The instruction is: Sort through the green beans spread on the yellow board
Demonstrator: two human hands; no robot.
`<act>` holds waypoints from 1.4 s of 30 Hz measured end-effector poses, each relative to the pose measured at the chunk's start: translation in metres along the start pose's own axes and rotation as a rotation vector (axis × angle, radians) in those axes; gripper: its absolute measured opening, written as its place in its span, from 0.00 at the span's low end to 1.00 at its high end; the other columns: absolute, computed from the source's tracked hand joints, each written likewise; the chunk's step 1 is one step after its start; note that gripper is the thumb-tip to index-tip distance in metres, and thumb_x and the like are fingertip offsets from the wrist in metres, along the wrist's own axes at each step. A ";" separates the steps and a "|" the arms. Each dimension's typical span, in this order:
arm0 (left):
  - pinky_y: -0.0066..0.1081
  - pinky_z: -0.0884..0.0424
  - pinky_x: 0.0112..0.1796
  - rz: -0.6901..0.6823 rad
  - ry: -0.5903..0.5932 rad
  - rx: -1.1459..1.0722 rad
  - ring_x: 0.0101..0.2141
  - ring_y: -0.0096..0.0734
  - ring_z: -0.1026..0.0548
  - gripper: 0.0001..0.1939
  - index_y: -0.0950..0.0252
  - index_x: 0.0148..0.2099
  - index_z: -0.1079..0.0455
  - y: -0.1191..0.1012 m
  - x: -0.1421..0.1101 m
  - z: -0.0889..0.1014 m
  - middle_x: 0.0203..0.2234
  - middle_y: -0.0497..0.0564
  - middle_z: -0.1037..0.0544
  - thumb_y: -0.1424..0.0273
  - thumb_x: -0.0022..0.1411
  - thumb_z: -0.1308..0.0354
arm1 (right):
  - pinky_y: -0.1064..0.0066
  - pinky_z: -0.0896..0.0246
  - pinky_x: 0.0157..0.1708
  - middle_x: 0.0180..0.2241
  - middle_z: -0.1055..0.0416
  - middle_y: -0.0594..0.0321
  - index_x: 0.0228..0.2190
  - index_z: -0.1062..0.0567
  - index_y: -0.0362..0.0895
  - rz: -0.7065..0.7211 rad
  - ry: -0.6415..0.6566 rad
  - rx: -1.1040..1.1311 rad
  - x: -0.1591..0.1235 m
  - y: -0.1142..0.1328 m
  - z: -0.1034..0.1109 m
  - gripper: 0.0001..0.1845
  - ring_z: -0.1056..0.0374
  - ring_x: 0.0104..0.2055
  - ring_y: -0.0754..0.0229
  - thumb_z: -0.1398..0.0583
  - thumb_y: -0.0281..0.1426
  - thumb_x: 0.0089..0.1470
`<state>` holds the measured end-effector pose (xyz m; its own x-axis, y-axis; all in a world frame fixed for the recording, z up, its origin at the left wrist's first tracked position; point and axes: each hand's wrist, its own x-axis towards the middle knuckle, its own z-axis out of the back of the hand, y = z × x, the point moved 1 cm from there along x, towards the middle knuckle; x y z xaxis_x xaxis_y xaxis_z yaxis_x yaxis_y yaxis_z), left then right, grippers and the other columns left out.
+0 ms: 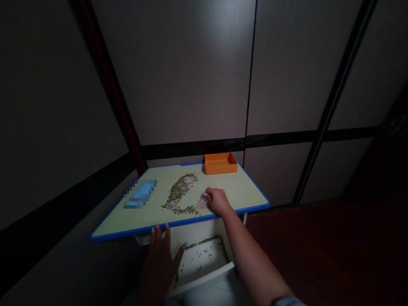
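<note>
A pale table (245, 193) with a blue edge carries a long heap of small green-brown grains (180, 193). My right hand (216, 200) rests on the table beside the heap's near end, fingers curled round something small and pale that I cannot make out. My left hand (161, 255) is below the table's front edge, fingers stretched out, holding the rim of a white tray (204, 278) that has several grains scattered in it.
An orange box (220, 163) stands at the table's far edge. A blue flat object (140, 194), blurred out, lies on the left of the table. Grey wall panels rise close behind. Dark red floor lies to the right.
</note>
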<state>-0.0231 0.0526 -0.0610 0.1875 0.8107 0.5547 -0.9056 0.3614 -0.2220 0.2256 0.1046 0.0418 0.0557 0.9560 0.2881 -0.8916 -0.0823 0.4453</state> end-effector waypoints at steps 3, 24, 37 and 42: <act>0.56 0.43 0.59 0.008 0.010 0.010 0.66 0.58 0.52 0.37 0.73 0.63 0.44 -0.001 0.001 0.002 0.64 0.69 0.45 0.52 0.60 0.52 | 0.71 0.52 0.40 0.38 0.23 0.60 0.37 0.24 0.48 0.012 0.030 -0.028 -0.001 0.001 0.000 0.12 0.31 0.41 0.59 0.48 0.33 0.62; 0.52 0.40 0.58 0.036 -0.006 -0.061 0.65 0.56 0.49 0.38 0.70 0.64 0.45 -0.007 0.000 0.004 0.64 0.67 0.44 0.52 0.58 0.49 | 0.73 0.51 0.39 0.36 0.22 0.61 0.35 0.24 0.47 0.000 0.041 0.013 -0.014 0.003 0.007 0.11 0.31 0.38 0.61 0.47 0.31 0.61; 0.53 0.38 0.57 -0.007 -0.047 -0.037 0.64 0.56 0.48 0.37 0.70 0.64 0.45 -0.004 -0.001 0.001 0.65 0.68 0.46 0.55 0.58 0.47 | 0.71 0.53 0.42 0.36 0.22 0.61 0.35 0.25 0.46 0.029 0.021 0.004 -0.013 0.006 0.002 0.10 0.31 0.38 0.61 0.47 0.31 0.62; 0.53 0.37 0.56 -0.021 -0.028 -0.019 0.63 0.60 0.46 0.37 0.74 0.64 0.45 -0.006 0.000 0.004 0.64 0.72 0.46 0.54 0.59 0.48 | 0.71 0.53 0.42 0.37 0.22 0.60 0.36 0.25 0.46 0.047 0.019 -0.031 -0.014 0.011 0.001 0.10 0.31 0.39 0.61 0.47 0.31 0.62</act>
<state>-0.0191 0.0489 -0.0565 0.1960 0.7897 0.5813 -0.8942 0.3873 -0.2246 0.2156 0.0905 0.0432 0.0052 0.9566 0.2913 -0.9065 -0.1185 0.4052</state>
